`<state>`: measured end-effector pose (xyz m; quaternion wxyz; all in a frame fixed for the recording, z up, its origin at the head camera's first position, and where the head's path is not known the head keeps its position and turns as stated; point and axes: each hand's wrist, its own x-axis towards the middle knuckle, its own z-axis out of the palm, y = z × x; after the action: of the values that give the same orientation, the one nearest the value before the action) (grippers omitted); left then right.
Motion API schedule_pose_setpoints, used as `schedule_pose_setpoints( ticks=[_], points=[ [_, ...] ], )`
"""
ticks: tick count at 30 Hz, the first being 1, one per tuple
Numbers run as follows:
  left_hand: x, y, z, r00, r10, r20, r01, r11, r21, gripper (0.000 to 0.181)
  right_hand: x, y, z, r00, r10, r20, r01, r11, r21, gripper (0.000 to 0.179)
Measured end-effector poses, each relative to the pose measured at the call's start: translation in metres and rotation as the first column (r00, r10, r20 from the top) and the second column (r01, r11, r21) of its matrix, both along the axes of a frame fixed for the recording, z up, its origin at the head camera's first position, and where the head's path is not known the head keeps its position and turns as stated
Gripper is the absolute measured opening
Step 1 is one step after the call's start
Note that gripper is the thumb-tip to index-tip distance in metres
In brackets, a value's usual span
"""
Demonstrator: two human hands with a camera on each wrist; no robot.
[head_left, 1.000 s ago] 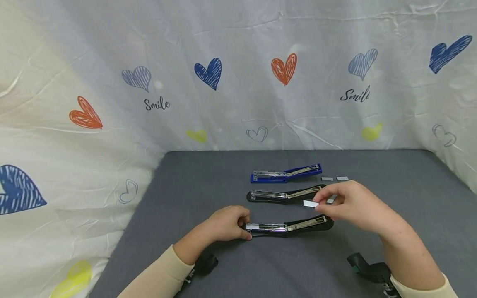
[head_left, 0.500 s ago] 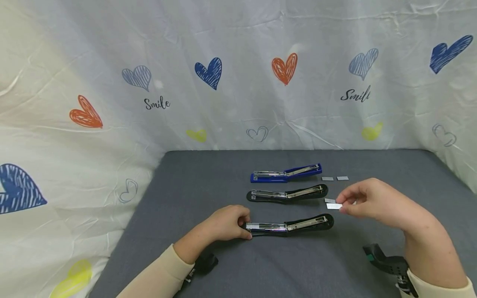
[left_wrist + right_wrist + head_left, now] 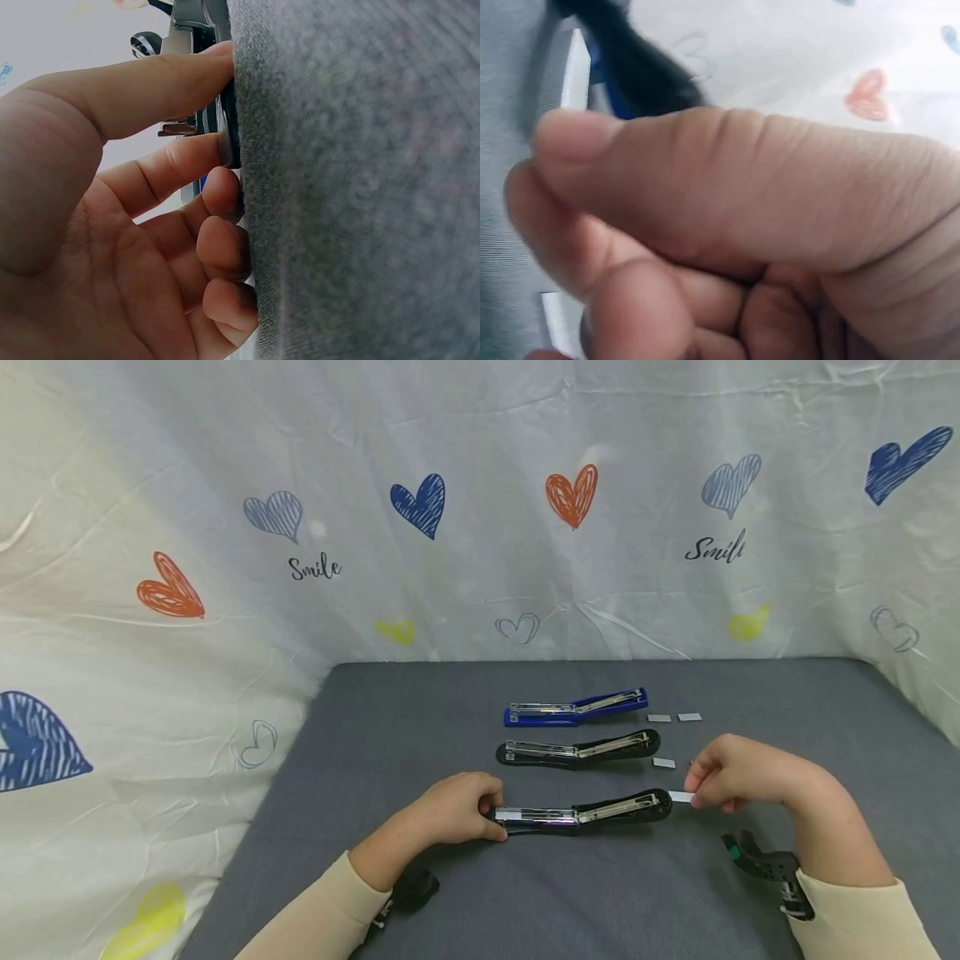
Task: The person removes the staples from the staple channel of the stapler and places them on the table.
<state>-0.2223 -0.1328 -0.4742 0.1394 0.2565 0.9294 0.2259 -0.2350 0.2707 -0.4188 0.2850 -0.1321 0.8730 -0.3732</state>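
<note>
In the head view, the nearest black stapler (image 3: pixel 624 811) lies opened out flat on the table, its metal magazine showing. My left hand (image 3: pixel 459 810) grips its left end between thumb and fingers; in the left wrist view the thumb lies on one side of the dark stapler base (image 3: pixel 229 142) and the index finger on the other. My right hand (image 3: pixel 746 774) pinches a strip of staples (image 3: pixel 680 797) by the stapler's right end. That same staple strip (image 3: pixel 574 75) juts past the thumb in the right wrist view. Whether it touches the table I cannot tell.
Behind lie another opened black stapler (image 3: pixel 546 752) and an opened blue stapler (image 3: pixel 551 721). Loose staple strips lie to their right: one (image 3: pixel 663 763) by the black stapler, two near the blue one, including this strip (image 3: pixel 689 717). A printed curtain hangs behind the grey table (image 3: pixel 405 727).
With the staple strip pinched, my right hand has moved right from above the nearest stapler, then down toward me beside its right end. My left hand has stayed on the stapler.
</note>
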Motion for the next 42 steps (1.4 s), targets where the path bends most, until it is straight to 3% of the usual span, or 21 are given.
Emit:
schedule_pose_setpoints(
  ticks=[5,9,13,25,30,34,42],
  points=[
    [-0.001,0.000,-0.001,1.000,-0.002,-0.004,0.002,1.000,0.001,0.032,-0.004,-0.007,-0.017,0.998,-0.013,0.057,0.009,0.998,0.065,0.010],
    [-0.001,0.001,-0.001,1.000,-0.008,-0.011,0.008,1.000,-0.002,0.032,-0.003,-0.014,-0.022,0.998,-0.038,0.058,0.028,0.987,0.159,0.014],
    [-0.001,0.001,0.001,1.000,-0.014,-0.018,0.014,1.000,-0.007,0.032,-0.001,-0.016,-0.022,0.997,-0.059,0.047,0.047,0.975,0.218,0.015],
    [-0.001,0.002,0.001,1.000,-0.006,-0.009,0.006,1.000,-0.013,0.032,0.001,-0.012,-0.012,0.997,-0.079,0.004,0.076,0.972,0.223,0.013],
    [-0.001,0.001,-0.002,1.000,-0.009,-0.011,0.009,1.000,-0.015,0.032,0.004,-0.002,0.004,0.994,-0.091,-0.052,0.098,0.984,0.151,0.009],
    [-0.001,0.000,-0.002,1.000,-0.013,-0.010,0.013,1.000,-0.017,0.031,0.008,0.003,0.018,0.987,-0.075,-0.144,0.091,0.990,0.106,0.005],
    [-0.001,-0.001,-0.002,1.000,-0.012,-0.007,0.012,1.000,-0.002,0.032,0.018,-0.007,0.037,0.933,-0.074,-0.352,0.099,0.994,0.053,0.014]
  ],
)
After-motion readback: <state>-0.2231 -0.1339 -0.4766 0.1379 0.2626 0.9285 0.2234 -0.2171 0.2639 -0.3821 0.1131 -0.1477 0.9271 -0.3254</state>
